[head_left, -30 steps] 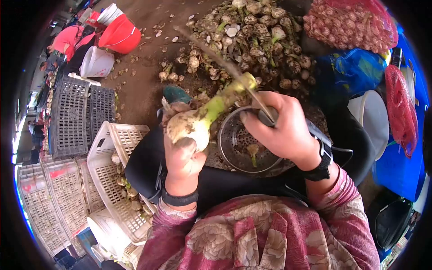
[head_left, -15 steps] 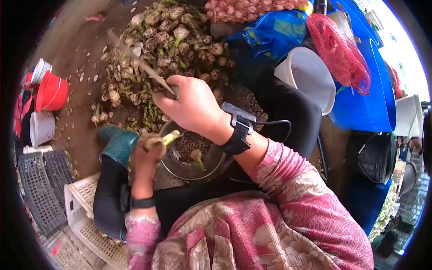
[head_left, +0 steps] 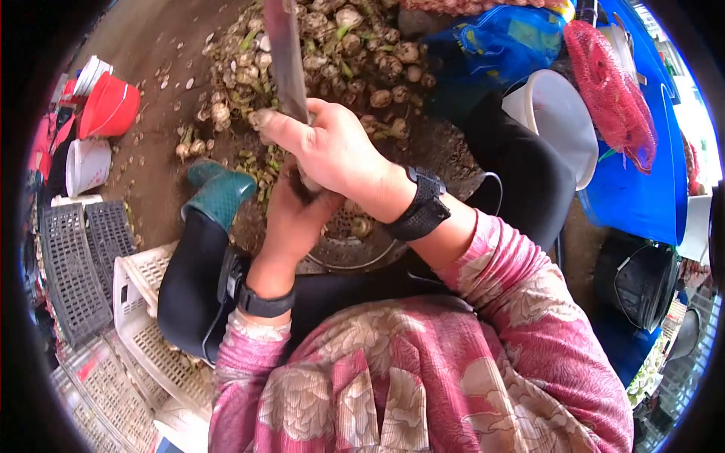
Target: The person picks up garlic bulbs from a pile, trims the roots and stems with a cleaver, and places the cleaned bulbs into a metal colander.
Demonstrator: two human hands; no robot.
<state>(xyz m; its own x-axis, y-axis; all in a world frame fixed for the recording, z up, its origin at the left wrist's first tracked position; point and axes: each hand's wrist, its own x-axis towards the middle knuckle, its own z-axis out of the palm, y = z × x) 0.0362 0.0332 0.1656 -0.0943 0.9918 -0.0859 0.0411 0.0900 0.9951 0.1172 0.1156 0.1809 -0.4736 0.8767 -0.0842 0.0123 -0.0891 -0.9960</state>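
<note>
My right hand point(head_left: 343, 147) is closed round the handle of a knife point(head_left: 285, 57), whose broad blade points up and away from me. Just below it, my left hand point(head_left: 296, 217) is closed on a garlic bulb, mostly hidden between the two hands, which meet or overlap. Under them stands a perforated metal basin point(head_left: 343, 258) with a trimmed garlic bulb point(head_left: 361, 226) inside. Beyond my hands lies a big heap of soil-covered garlic bulbs point(head_left: 325, 57) with green stalks.
A teal boot point(head_left: 219, 198) and black-clad knees flank the basin. To the left are a red bucket point(head_left: 109, 106), a white bucket point(head_left: 87, 167) and plastic crates point(head_left: 147, 302). At right stand a grey-white bucket point(head_left: 555, 124), a red mesh bag point(head_left: 608, 90), a blue tub point(head_left: 642, 189) and a black bucket point(head_left: 634, 279).
My left hand has risen with the garlic bulb to meet my right hand. The knife has swung from pointing up-left to nearly straight ahead. The whole view has shifted slightly.
</note>
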